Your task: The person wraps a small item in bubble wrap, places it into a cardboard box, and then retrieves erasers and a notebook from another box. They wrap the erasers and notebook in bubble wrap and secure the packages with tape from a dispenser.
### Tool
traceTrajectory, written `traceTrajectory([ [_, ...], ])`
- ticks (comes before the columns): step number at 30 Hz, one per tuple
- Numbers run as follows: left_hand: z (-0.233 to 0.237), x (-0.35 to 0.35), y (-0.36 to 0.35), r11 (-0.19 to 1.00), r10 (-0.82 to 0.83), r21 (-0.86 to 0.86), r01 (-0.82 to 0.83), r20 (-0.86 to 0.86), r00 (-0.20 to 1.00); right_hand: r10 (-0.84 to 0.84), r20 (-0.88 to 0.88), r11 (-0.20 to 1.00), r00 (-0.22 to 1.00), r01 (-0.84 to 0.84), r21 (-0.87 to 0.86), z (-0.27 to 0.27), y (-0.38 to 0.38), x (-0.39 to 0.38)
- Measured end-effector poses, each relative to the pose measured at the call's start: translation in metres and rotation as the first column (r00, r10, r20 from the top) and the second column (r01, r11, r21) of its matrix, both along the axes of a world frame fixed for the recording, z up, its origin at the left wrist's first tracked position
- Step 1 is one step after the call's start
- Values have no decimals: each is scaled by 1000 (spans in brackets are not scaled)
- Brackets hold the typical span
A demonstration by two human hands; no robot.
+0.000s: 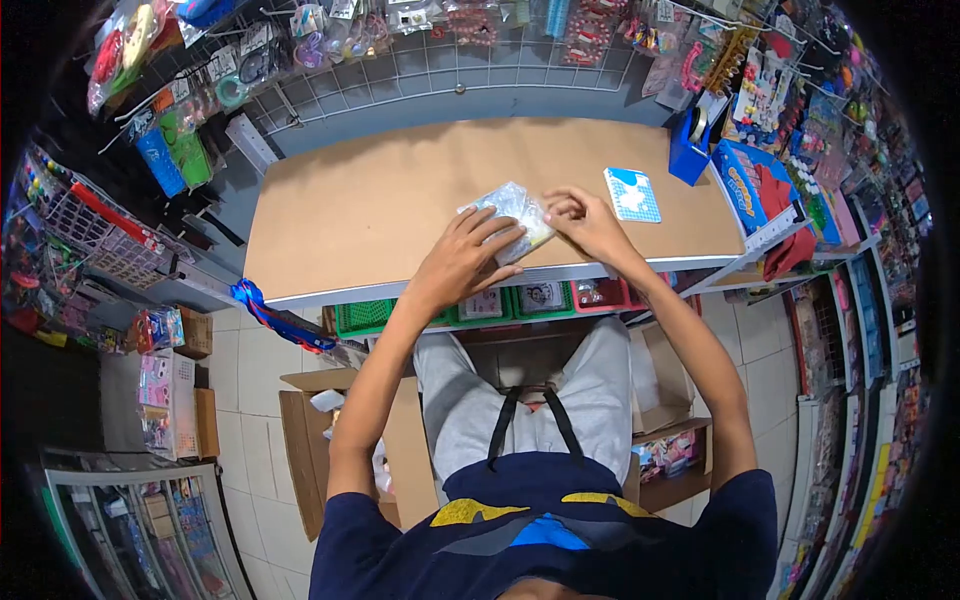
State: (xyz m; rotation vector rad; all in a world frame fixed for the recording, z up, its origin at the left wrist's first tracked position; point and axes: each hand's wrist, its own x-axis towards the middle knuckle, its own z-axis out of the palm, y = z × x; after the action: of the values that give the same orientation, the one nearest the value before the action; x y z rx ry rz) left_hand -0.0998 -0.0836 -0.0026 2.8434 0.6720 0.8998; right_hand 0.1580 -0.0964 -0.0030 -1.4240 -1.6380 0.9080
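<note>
A clear, shiny plastic packet (512,205) with pale printed contents lies on the tan tabletop (350,215); what is inside cannot be made out. My left hand (468,255) grips it from the left, fingers spread across its top and thumb along its near edge. At the packet's right edge, my right hand (588,228) is closed in a pinch, with curled fingers and the thumb touching the plastic. Just right of that hand rests a blue-and-white patterned card (633,195), untouched.
A blue tape dispenser (690,148) and a blue printed box (742,190) stand at the right end. Green baskets (365,316) sit beneath the tabletop. Packaged goods hang on a wire grid (440,75) behind. Open cardboard boxes (405,440) flank my legs.
</note>
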Motion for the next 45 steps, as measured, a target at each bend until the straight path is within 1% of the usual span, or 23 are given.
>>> traceTrajectory([
  [2, 1, -1, -1, 1000, -14, -28, 14, 10, 1000, -17, -99, 1000, 995, 17, -9, -2, 10, -5],
  [3, 3, -1, -1, 999, -20, -40, 20, 16, 1000, 13, -127, 999, 992, -20, -47, 3, 13, -5],
  [6, 7, -5, 4, 997, -62, -36, 62, 1, 998, 33, -332, 968, 943, -112, -222, 18, 13, -7],
  [9, 16, -7, 8, 988, -51, -149, 47, -23, 998, 6, -324, 968, 946, -87, -234, 17, 15, -9],
  [12, 29, 7, 2, 897, 93, -441, -34, 115, 989, -13, -358, 967, 934, -80, -244, 18, 12, -13],
  [13, 25, 11, 2, 903, 138, -423, -75, 120, 983, -18, -375, 966, 927, -80, -246, 19, 11, -14],
  [16, 9, 11, 10, 982, 104, -166, -92, 66, 992, -20, -392, 970, 920, -77, -229, 9, 16, -14],
  [19, 1, 10, 15, 991, 52, -124, -48, 33, 998, -18, -297, 978, 955, -45, -205, 5, 17, -13],
  [21, 4, 10, 13, 986, 60, -155, -57, 20, 998, -70, -75, 986, 995, 58, -155, 15, 11, -18],
  [22, 5, 10, 11, 983, 67, -170, -64, 13, 998, -99, 38, 987, 994, 102, -122, 18, 8, -20],
  [25, 2, 9, 12, 984, 67, -166, -64, 8, 998, -147, 71, 989, 987, 148, -13, 4, 12, -21],
  [28, -1, 9, 12, 982, 76, -177, -69, 34, 997, -181, 93, 984, 979, 179, 23, 9, 6, -25],
  [31, 4, 10, 11, 983, 38, -181, -29, 49, 998, -206, 19, 976, 978, 204, 78, -2, 9, -27],
  [34, 8, 12, 9, 985, 52, -164, -49, 17, 998, -245, 91, 968, 965, 239, 75, 9, 0, -31],
  [37, 13, 12, 8, 988, 34, -149, -35, -8, 999, -256, 116, 967, 960, 253, 38, 16, -6, -35],
  [38, 14, 13, 7, 986, 49, -160, -52, -24, 999, -209, 92, 976, 974, 201, 89, 1, 2, -30],
  [40, 14, 15, 5, 981, 61, -180, -69, -49, 997, -166, 87, 982, 982, 157, 100, -6, 4, -23],
  [41, 13, 17, 5, 984, 56, -165, -63, -43, 997, -121, 123, 988, 985, 107, 114, -4, 8, -15],
  [42, 12, 17, 5, 987, 54, -150, -59, -40, 998, -41, 11, 997, 999, 40, 59, 1, 10, -5],
  [44, 11, 17, 6, 990, 50, -132, -54, -32, 998, -210, 60, 977, 976, 207, 53, 24, 11, 28],
  [45, 11, 17, 6, 990, 47, -130, -49, -24, 999, -326, 90, 918, 941, 293, 266, 33, 14, 52],
])
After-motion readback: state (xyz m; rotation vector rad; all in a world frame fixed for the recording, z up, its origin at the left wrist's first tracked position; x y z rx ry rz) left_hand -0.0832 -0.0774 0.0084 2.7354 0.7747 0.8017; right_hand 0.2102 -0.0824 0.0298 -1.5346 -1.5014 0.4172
